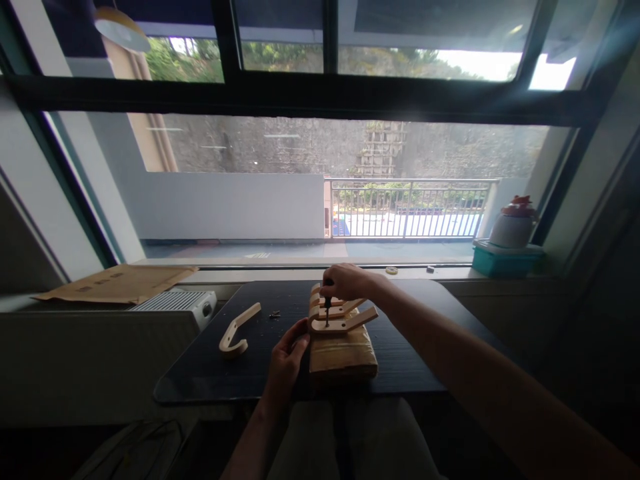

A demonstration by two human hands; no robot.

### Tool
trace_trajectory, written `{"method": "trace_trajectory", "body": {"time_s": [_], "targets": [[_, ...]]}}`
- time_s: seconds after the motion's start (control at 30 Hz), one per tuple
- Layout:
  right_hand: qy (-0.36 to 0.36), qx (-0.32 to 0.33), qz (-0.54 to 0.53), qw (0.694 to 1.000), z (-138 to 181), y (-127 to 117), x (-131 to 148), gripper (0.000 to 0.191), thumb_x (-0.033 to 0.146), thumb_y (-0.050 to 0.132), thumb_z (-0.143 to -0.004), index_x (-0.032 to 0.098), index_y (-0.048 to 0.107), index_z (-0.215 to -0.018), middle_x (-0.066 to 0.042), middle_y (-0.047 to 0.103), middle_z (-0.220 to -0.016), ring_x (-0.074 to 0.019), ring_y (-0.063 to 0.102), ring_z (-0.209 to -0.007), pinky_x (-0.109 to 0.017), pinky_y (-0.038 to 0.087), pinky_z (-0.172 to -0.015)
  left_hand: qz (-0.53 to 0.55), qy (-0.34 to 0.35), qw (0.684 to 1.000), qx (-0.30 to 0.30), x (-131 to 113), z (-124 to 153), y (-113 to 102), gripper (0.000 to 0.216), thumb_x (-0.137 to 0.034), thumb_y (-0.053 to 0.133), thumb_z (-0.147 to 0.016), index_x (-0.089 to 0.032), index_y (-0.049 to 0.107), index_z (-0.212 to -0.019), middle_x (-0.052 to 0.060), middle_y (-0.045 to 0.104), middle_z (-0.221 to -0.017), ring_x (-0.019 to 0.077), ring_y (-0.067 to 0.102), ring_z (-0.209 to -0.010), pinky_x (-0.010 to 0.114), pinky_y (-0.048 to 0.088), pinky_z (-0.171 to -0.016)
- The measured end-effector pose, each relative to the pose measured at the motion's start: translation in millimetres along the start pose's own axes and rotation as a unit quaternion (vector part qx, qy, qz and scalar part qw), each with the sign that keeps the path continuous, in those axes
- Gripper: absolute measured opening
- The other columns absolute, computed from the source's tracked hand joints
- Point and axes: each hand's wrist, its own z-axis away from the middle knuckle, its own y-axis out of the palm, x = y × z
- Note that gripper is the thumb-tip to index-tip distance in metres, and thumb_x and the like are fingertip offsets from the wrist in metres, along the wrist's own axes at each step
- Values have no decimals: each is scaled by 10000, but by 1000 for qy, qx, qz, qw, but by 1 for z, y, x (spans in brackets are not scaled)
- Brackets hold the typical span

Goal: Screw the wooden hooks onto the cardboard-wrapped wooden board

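My right hand [341, 281] is closed around the dark handle of a screwdriver [328, 302], held upright. Its shaft points down at the nearest wooden hook [353, 325], which has a dark hole further along. Beneath lies a brown, block-like package [345, 357] with a shiny surface. My left hand [287, 357] grips at the hook's curved left end, thumb and fingers close together; the exact contact is partly hidden. More wooden hook pieces [340, 310] lie behind, partly covered by my right hand. A loose wooden hook [237, 331] rests on the dark table [200, 373] to the left.
Small screws [275, 315] lie beside the loose hook. A radiator [175, 301] with a flat brown paper bag [120, 281] on top stands left. On the windowsill are a tape roll [391, 271], a small dark object [430, 269], and a teal box [505, 260] under a white bottle [513, 230].
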Motion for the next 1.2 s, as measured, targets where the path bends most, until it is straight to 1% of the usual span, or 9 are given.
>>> {"method": "trace_trajectory", "body": {"time_s": [0.13,0.27,0.33,0.4,0.53,0.7,0.87,1.07,1.2], "targets": [[19,-19,7,1000,-3,5,-2,359,408,462,-865,119,671,-905,-92,663,-828,-115,532,-614,-236,352,-521,-4,4,1000,-2,0,-1,0,472,-371,699,-650,-156,656,-1068,85,688,-1073,278,625,-1000,335,503,-832],[13,-15,14,1000,1,0,1,363,423,479,-846,128,677,-917,-88,666,-820,-117,531,-601,-238,346,-513,-6,9,1000,-7,0,-1,0,469,-362,700,-642,-151,657,-1059,89,675,-1103,287,573,-1094,356,455,-920],[2,-7,15,1000,5,-6,3,314,393,518,-819,163,679,-958,-68,673,-847,-120,540,-633,-234,349,-521,-5,6,1000,-5,0,-1,0,479,-365,698,-647,-150,650,-1072,93,676,-1100,289,581,-1081,362,463,-909],[-11,3,14,1000,10,-11,3,269,328,534,-801,197,675,-989,-44,678,-866,-119,547,-664,-226,354,-532,-3,3,1000,0,1,0,0,485,-369,697,-654,-152,644,-1084,91,682,-1085,286,600,-1049,359,481,-880],[-33,15,14,999,15,-15,4,266,260,509,-805,204,672,-1007,-32,679,-884,-116,550,-687,-218,358,-541,4,1,1000,4,1,-1,0,468,-360,694,-660,-161,644,-1081,73,693,-1064,269,607,-1037,327,490,-861],[-38,10,20,999,15,-13,6,278,267,488,-823,181,672,-1013,-49,677,-918,-128,550,-714,-227,355,-550,5,-2,1000,6,0,0,0,469,-360,688,-669,-157,641,-1089,78,698,-1049,270,619,-1014,326,505,-826],[-32,11,16,999,12,-11,4,285,299,488,-835,168,673,-1006,-63,676,-929,-127,553,-711,-226,365,-570,1,-1,1000,0,0,0,0,471,-353,693,-666,-151,639,-1089,85,675,-1104,277,584,-1075,324,483,-869],[-27,0,1,1000,7,-3,-2,293,347,482,-847,148,672,-949,-48,676,-844,-100,529,-623,-219,362,-536,0,4,1000,-2,-1,0,0,473,-370,698,-649,-153,652,-1067,87,683,-1083,284,581,-1078,341,471,-888],[-18,-16,2,1000,6,0,-1,333,374,451,-863,128,667,-928,-65,669,-828,-107,522,-608,-227,350,-509,-6,7,1000,-7,0,-1,0,469,-389,703,-637,-158,665,-1043,85,680,-1091,290,581,-1075,344,471,-885]]}}
